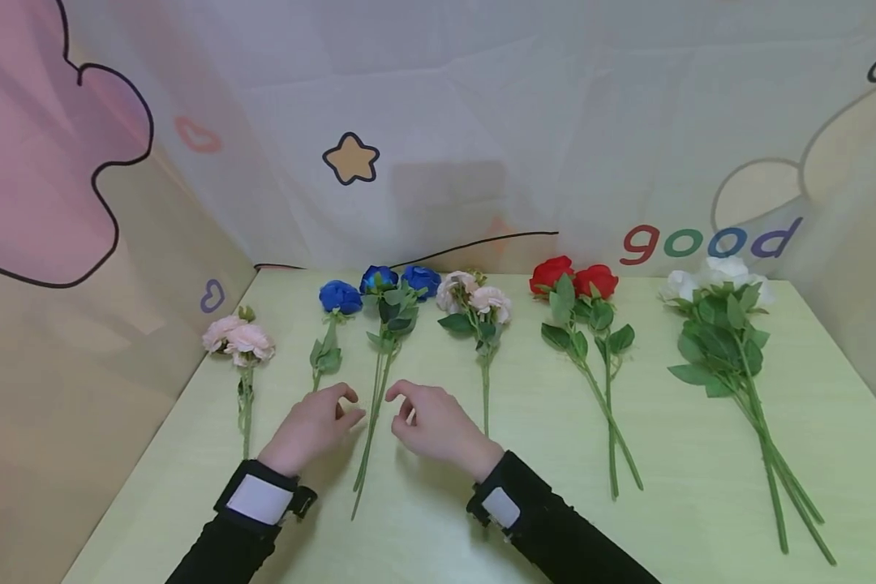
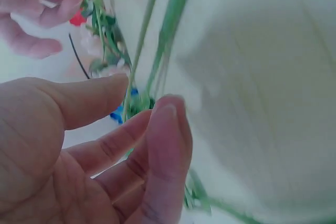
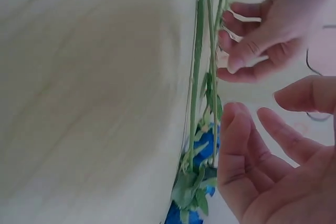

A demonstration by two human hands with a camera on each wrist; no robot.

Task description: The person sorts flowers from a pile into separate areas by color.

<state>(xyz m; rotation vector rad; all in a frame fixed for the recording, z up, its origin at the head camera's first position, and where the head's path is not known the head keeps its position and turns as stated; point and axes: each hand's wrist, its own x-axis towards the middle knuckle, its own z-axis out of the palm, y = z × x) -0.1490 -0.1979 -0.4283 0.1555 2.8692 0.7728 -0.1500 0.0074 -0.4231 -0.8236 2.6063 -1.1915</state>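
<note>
My left hand (image 1: 310,430) hovers over the lower stem of a single blue rose (image 1: 341,298), hiding its lower end. Across from it, my right hand (image 1: 441,426) is just right of the crossed stems (image 1: 371,438) of a blue rose pair (image 1: 420,281). Both hands have loosely bent fingers and hold nothing. Thumb and fingers of the left hand (image 2: 94,150) are apart in the left wrist view, with green stems (image 2: 170,22) beyond them. In the right wrist view, the right hand (image 3: 262,166) is beside the blue roses' leaves (image 3: 185,187).
Pale pink flowers (image 1: 237,337) lie at the far left, and another pink bunch (image 1: 491,302) lies right of the blue roses. Red roses (image 1: 596,281) and white roses (image 1: 726,273) follow rightward on the pale table (image 1: 526,503). A printed cloth (image 1: 453,105) hangs behind.
</note>
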